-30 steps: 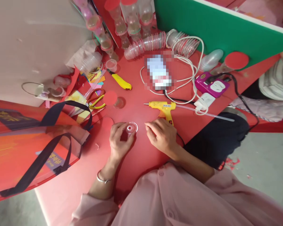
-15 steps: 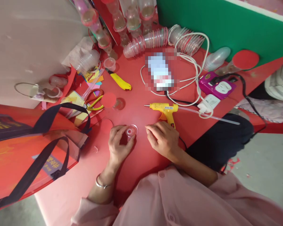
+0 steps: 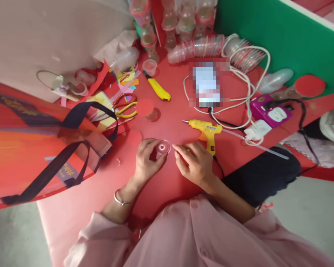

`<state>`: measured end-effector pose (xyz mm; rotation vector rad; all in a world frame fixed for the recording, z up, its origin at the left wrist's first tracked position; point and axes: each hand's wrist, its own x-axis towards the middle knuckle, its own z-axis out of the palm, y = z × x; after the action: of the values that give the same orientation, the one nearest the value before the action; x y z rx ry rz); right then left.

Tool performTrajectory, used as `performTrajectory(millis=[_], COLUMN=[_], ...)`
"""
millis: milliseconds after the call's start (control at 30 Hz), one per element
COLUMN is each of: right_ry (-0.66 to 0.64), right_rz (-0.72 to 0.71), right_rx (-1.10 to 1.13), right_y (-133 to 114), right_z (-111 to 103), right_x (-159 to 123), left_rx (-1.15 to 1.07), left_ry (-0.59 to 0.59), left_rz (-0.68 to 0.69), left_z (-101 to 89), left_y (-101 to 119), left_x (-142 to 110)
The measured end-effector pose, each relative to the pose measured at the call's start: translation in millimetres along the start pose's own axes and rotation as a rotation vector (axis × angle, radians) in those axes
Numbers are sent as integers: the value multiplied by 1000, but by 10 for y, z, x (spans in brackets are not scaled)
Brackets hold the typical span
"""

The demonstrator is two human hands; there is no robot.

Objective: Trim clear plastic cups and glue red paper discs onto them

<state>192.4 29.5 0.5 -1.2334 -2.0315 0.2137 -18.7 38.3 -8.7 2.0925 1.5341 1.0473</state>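
Observation:
My left hand is curled with thumb and fingers around a small clear plastic cup, whose round rim faces up. Just right of that rim is my right hand, its fingers bent and the tips drawn together. Whether these fingertips touch the rim or pinch something small cannot be made out. A yellow glue gun lies beyond my right hand, nozzle to the left, with a clear glue stick out of its back. Left of the glue gun, a clear cup with a red disc rests on the red table.
Yellow-handled pliers and a yellow utility knife lie at the back left. A phone, white cable and purple power adapter sit to the right. Nested cups line the back; an orange bag stands left.
The view has shifted, so most of the scene sits farther right. My right fingertips are now closer to the rim of the cup, which my left hand still holds.

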Motion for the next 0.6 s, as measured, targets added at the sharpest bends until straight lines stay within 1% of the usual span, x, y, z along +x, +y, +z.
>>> performTrajectory(millis=[100,200,300,400,500,600], right_ry=[-19,-68,-159,-216,-174,-127], right_rz=[-77,-122,-143,-149,-148,-148], right_rx=[3,0,-28,-70,-79,-71], right_y=[-94,-174,-208,-210,-206,-207], right_z=[21,69,140,223,294,338], right_x=[96,190,226,196,155,151], left_rx=[-59,-112,-78,-3,88,148], left_ry=[-18,-19,-20,-75,-139,-140], left_rz=[-5,3,56,115,181,211], left_z=[-55,-183,-327,-404,-400,-373], left_y=[-17,-57,-146,-255,-317,-322], left_x=[-7,-38,-99,-168,-216,-227])
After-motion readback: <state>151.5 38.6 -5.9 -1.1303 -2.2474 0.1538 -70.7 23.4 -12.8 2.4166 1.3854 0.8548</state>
